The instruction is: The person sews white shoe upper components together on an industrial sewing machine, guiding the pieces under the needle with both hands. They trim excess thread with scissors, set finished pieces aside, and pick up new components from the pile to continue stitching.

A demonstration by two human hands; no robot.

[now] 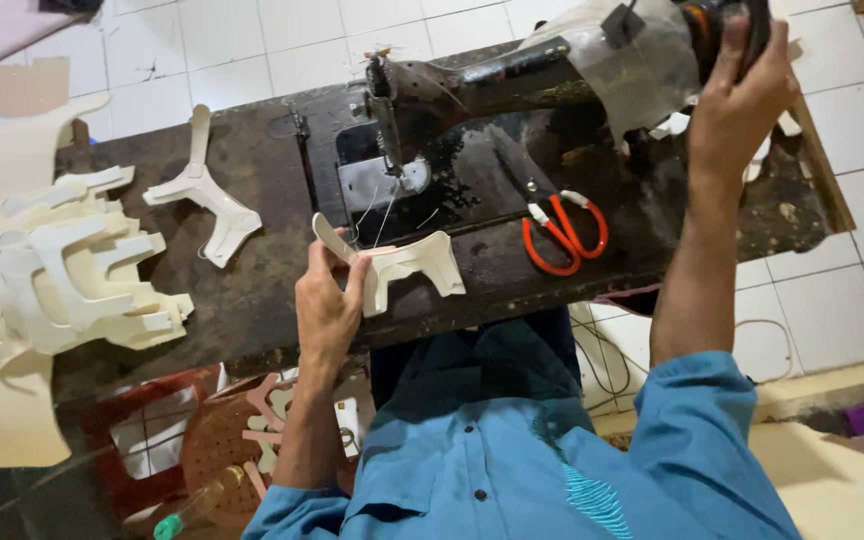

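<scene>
The left hand is closed on a cream-coloured cut piece, with the thumb and fingers pinching its left tab. The rest of the piece spreads from the hand toward 2 o'clock and lies flat on the dark wooden table, just below the needle area of the black sewing machine. Thin threads run from the needle down to the piece.

The right hand is raised at the far right end of the machine and wraps around the handwheel. The fingers curl over its rim, so the hand is closed on it, although the wheel itself is partly hidden by the hand and I cannot see it fully. A sheet of clear plastic covers the machine body just at 9 o'clock from this hand.

A pair of scissors with orange handles lies on the table between the two hands, at about 2 o'clock from the left hand and well apart from it. At 10 o'clock from the left hand another single cream piece lies alone on the table. Further to 9 o'clock, at the table edge, there is a stack of the same cream pieces, piled unevenly. Below the table, at 7 o'clock from the left hand, a brown round basket holds some pinkish pieces. The person wears a blue shirt
</scene>
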